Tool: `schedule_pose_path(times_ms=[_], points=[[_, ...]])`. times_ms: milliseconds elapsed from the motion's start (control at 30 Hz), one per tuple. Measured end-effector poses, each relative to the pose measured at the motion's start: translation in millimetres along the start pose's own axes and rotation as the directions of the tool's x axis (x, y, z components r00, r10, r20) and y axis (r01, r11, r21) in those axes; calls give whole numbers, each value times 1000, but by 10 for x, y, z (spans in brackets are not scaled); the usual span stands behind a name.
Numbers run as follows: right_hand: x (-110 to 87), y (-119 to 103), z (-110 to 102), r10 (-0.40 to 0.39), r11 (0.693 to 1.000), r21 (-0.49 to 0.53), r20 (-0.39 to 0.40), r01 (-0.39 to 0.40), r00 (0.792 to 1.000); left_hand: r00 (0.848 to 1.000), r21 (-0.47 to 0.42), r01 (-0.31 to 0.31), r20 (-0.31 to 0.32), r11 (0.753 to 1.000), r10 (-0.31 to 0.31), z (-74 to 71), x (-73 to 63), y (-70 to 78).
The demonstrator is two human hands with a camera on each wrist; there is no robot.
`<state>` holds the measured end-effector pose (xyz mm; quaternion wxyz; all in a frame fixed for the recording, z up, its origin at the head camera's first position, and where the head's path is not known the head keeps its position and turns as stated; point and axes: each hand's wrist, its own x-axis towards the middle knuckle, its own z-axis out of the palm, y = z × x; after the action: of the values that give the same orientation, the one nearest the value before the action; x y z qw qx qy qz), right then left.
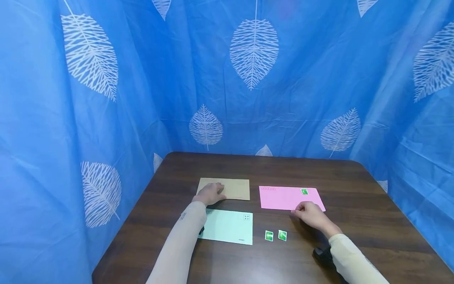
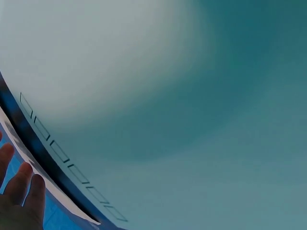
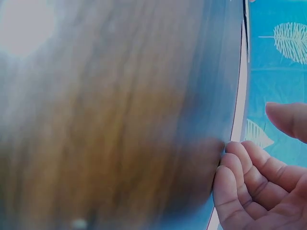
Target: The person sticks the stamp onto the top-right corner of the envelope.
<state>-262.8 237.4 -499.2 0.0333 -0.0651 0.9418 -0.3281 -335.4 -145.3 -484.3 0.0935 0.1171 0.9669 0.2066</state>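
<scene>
My left hand [image 1: 210, 193] rests over the left part of the tan envelope [image 1: 235, 189], fingers apart and loosely bent. In the left wrist view, several fingers [image 2: 19, 184] show at the lower left corner. My right hand [image 1: 312, 215] is at the near edge of the pink envelope [image 1: 280, 199]. Its fingertips [image 3: 235, 148] touch down by that edge, and the thumb stands apart from them with nothing between. A green stamp [image 1: 304, 191] lies at the pink envelope's upper right corner.
A mint-green envelope [image 1: 228, 227] lies nearer than the tan one, partly under my left forearm. To its right are two loose green stamps, one on the left [image 1: 269, 236] and one on the right [image 1: 282, 235]. Blue leaf-print curtains [image 1: 283, 118] surround the dark wooden table [image 1: 298, 171].
</scene>
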Motion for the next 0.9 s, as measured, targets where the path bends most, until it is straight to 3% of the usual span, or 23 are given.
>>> schedule_pose_path(times_ms=[900], points=[[-106, -269, 118, -59, 997, 65, 108, 52, 992, 1000, 47, 15, 2, 999, -15, 34, 60, -3]])
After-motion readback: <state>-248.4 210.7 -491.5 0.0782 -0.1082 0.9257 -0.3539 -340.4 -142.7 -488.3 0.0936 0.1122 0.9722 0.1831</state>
